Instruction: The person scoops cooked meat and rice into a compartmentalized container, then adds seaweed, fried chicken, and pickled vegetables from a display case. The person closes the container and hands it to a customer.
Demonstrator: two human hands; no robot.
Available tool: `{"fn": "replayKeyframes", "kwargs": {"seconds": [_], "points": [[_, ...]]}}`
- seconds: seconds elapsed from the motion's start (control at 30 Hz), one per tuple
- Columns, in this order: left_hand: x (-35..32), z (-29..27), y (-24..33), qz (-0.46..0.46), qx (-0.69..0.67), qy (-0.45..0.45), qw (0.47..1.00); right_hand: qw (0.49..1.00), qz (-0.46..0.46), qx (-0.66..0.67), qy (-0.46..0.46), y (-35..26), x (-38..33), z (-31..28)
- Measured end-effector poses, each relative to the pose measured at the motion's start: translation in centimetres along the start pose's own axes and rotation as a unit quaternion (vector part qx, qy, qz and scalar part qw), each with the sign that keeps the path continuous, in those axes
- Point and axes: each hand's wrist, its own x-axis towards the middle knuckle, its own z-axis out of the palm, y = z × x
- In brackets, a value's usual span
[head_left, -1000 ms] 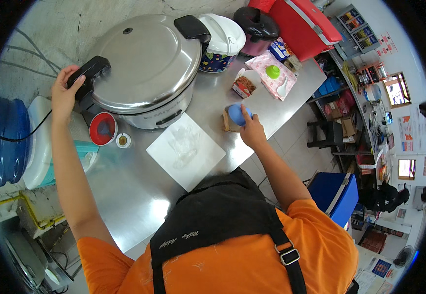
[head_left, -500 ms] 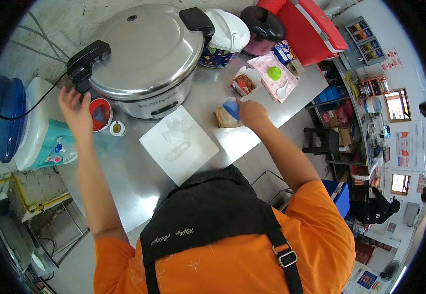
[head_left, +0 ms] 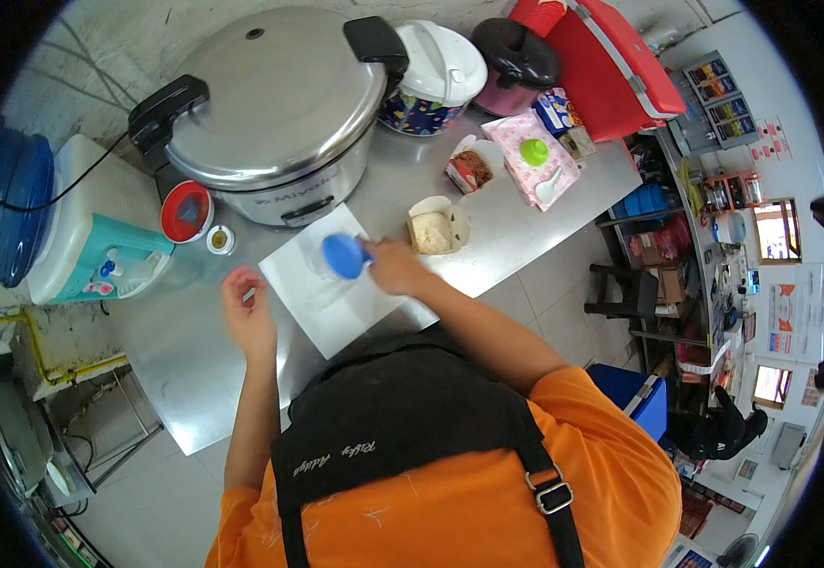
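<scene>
My right hand [head_left: 398, 268] grips a small round blue cup [head_left: 343, 257] by its side and holds it tilted over a white paper sheet [head_left: 325, 327] on the steel table. To the left of the sheet, my left hand [head_left: 247, 305] is raised with fingers loosely bent and apart, nothing in it. Just beyond my right hand stands an open paper box [head_left: 453, 223] with pale rice [head_left: 430, 232] in it. Behind that box is a second open paper box [head_left: 469, 173] with brown food inside.
A large steel rice cooker [head_left: 275, 95] fills the table's back. Beside it stand a red bowl [head_left: 187, 212], a small jar [head_left: 221, 239], a patterned cooker [head_left: 428, 76] and a dark-lidded pot [head_left: 514, 64]. At right are pink packs [head_left: 532, 156] and a red cool box [head_left: 611, 66].
My right hand has moved the blue cup from the rice box left to above the paper sheet. My left hand has dropped from beside the large cooker toward the sheet. Pale rice now shows in the box.
</scene>
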Motion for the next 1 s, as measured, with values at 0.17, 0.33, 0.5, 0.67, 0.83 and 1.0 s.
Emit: {"fn": "replayKeyframes", "kwargs": {"seconds": [0.17, 0.33, 0.5, 0.67, 0.83, 1.0], "points": [[-1.3, 7.9, 3.1, 0.017, -0.056, -0.146, 0.988, 0.981, -0.033, 0.174, 0.076, 3.2, -0.2, 5.3], [-3.2, 19.9, 0.9, -0.156, 0.014, -0.278, 0.948, 0.903, -0.010, -0.036, 0.429, 13.3, 0.1, -6.7], [-3.7, 30.4, -1.6, -0.282, 0.073, -0.296, 0.910, 0.995, 0.081, -0.065, 0.011, 21.5, 5.1, -13.5], [-4.8, 32.6, -4.7, -0.323, -0.020, -0.251, 0.912, 0.996, -0.001, -0.067, -0.050, 23.1, 0.7, -10.9], [-5.7, 31.5, -4.9, -0.343, -0.139, -0.252, 0.894, 1.000, 0.000, -0.018, 0.025, 24.3, -5.3, -9.1], [-10.1, 38.7, 1.6, -0.341, -0.295, -0.417, 0.789, 0.988, -0.010, 0.137, 0.065, 33.1, -17.9, -16.7]]}}
